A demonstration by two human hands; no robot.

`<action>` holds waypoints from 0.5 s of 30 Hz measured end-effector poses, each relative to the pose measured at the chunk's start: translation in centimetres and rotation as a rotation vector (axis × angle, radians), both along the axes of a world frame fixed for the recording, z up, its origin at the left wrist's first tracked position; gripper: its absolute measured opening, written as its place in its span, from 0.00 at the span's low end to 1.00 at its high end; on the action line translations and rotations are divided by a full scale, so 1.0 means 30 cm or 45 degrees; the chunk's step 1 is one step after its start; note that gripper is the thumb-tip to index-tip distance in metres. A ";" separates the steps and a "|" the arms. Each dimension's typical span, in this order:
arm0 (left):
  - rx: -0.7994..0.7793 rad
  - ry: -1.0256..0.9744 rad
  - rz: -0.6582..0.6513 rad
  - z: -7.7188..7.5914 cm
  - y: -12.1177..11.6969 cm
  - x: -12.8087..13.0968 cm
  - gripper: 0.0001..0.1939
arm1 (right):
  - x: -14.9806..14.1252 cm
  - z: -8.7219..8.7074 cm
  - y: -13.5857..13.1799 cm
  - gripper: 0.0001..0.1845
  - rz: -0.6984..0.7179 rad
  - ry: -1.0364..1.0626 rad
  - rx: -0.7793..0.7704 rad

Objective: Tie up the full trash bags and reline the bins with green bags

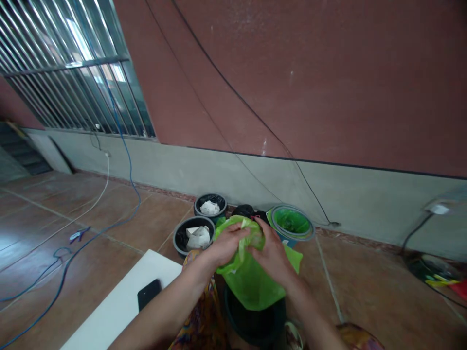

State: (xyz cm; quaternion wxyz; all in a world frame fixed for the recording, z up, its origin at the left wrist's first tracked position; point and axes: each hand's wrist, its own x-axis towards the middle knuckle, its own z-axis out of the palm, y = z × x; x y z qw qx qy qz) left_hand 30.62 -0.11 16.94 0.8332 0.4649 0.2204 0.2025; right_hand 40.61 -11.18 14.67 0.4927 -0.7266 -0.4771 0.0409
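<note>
A bright green plastic bag (251,287) hangs between my hands, its upper part bunched up. My left hand (231,245) is closed on the bag's gathered edge. On the other side, my right hand (270,250) grips the bag with the thumb toward the middle. Directly below, between my knees, stands a dark bin (237,321); the lower end of the bag hangs over its opening. How far the bag reaches into the bin I cannot tell.
Two dark bins with white crumpled contents, a nearer bin (177,245) and a farther bin (199,210), stand by the wall. Stacked bins with green liners (310,231) are to the right. A phone (149,293) lies on a white board (109,311). A blue cable (133,194) crosses the floor.
</note>
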 end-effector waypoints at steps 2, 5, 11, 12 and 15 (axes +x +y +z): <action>0.113 -0.020 -0.102 -0.001 0.001 -0.007 0.13 | 0.041 -0.004 0.002 0.24 0.044 0.095 -0.093; 0.313 -0.090 -0.243 -0.036 0.017 -0.043 0.22 | 0.090 -0.019 -0.016 0.12 0.050 0.201 -0.121; 1.029 0.261 -0.363 -0.237 0.017 -0.095 0.30 | 0.125 0.015 -0.036 0.14 -0.104 0.606 0.059; 1.104 0.302 -0.375 -0.272 0.013 -0.096 0.25 | 0.133 0.029 -0.034 0.15 -0.115 0.685 0.093; 1.256 0.401 -0.323 -0.347 0.013 -0.099 0.10 | 0.180 0.063 -0.030 0.18 -0.137 0.852 0.220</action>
